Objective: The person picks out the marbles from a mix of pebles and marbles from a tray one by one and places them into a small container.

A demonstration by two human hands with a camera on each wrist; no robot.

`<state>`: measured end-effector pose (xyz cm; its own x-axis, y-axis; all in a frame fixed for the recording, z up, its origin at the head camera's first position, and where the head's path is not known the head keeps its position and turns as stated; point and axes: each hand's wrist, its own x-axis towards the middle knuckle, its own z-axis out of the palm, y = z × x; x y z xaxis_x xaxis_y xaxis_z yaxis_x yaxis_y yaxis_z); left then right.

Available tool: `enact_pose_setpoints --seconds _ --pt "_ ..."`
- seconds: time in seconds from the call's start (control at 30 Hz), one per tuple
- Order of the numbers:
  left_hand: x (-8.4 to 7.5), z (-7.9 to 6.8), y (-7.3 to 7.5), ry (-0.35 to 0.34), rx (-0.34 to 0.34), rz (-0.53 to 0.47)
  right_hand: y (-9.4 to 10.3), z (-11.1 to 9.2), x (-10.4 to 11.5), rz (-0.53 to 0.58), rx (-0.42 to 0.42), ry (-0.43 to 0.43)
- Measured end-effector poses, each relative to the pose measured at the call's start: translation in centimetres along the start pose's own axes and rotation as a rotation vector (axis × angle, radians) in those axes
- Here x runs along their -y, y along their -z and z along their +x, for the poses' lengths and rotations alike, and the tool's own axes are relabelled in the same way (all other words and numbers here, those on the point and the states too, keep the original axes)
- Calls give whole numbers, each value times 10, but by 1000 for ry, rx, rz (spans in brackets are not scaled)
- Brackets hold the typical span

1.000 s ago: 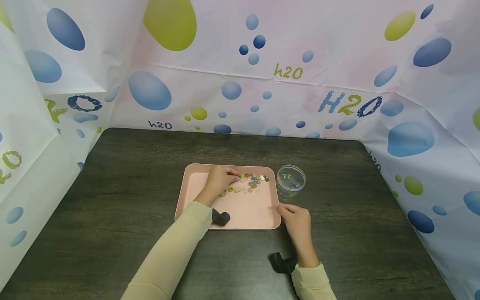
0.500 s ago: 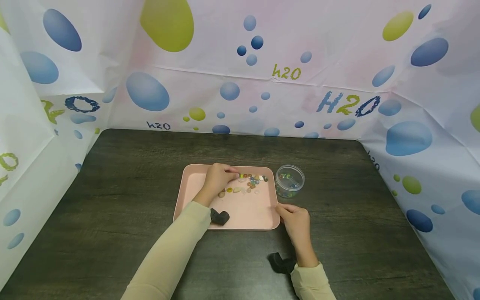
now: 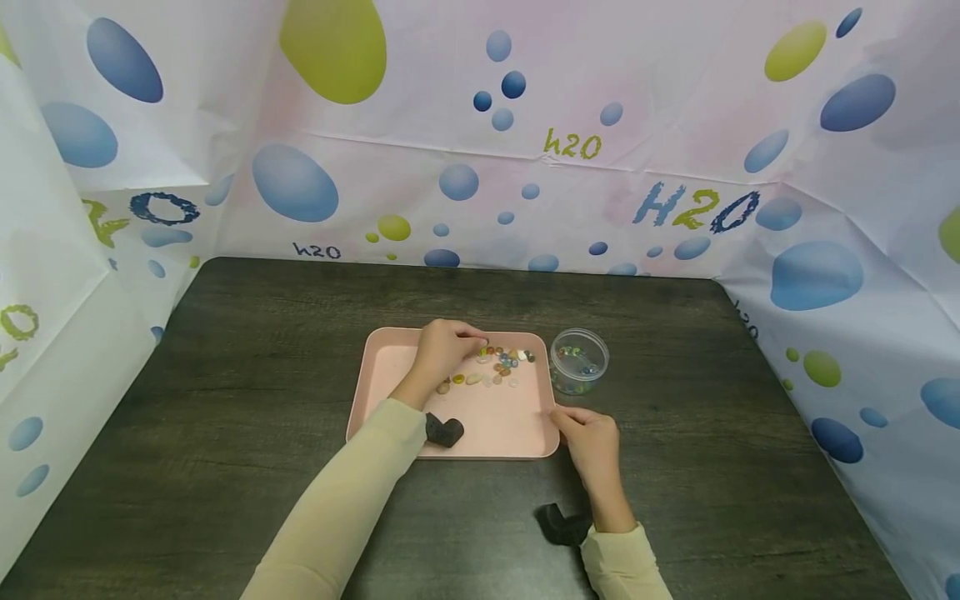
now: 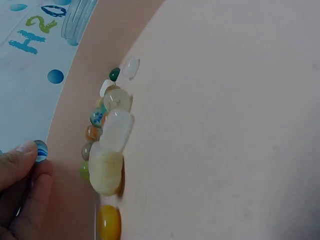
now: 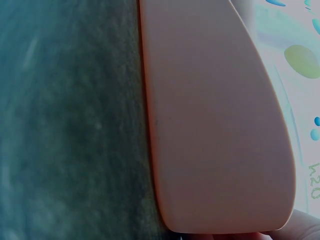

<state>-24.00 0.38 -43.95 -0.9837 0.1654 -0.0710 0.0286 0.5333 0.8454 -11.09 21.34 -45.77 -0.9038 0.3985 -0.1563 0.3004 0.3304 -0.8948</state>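
Observation:
My left hand (image 3: 442, 352) is over the far part of a pink tray (image 3: 487, 429), its fingers pinching a clear marble with blue stripes (image 4: 42, 151). Below the hand lie several marbles and polished stones, among them a yellow stone (image 4: 109, 223), a pale cream stone (image 4: 106, 172) and a lime-green marble (image 4: 85, 171). At the tray's near right corner, my right hand (image 3: 596, 442) grips the rim between thumb and fingers. The right wrist view shows the tray's pink floor, with only parts of the fingers (image 5: 299, 226) at the bottom edge.
A round clear jar (image 3: 580, 358) with several marbles in it stands just right of the tray. All rests on a dark wood-grain table (image 3: 262, 358). A bubble-printed sheet (image 3: 480, 167) rises behind and along both sides. Each wrist carries a black mount (image 3: 564, 527).
My left hand has shifted slightly to the right and toward the tray's far rim, with the marble pinched in it. The right hand stays on the tray's corner.

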Motion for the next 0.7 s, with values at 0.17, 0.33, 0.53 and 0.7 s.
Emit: enact_pose_setpoints --seconds 0.17,0.33,0.53,0.7 --pt "-7 0 -4 -11 3 6 1 -1 0 -6 4 1" --pt "-14 2 -11 -16 17 -34 1 0 1 -5 3 5" --pt "-26 1 -22 -33 47 -61 1 -1 3 -3 5 3" --pt "-40 -3 -30 -19 79 -95 1 -2 2 -1 6 7"
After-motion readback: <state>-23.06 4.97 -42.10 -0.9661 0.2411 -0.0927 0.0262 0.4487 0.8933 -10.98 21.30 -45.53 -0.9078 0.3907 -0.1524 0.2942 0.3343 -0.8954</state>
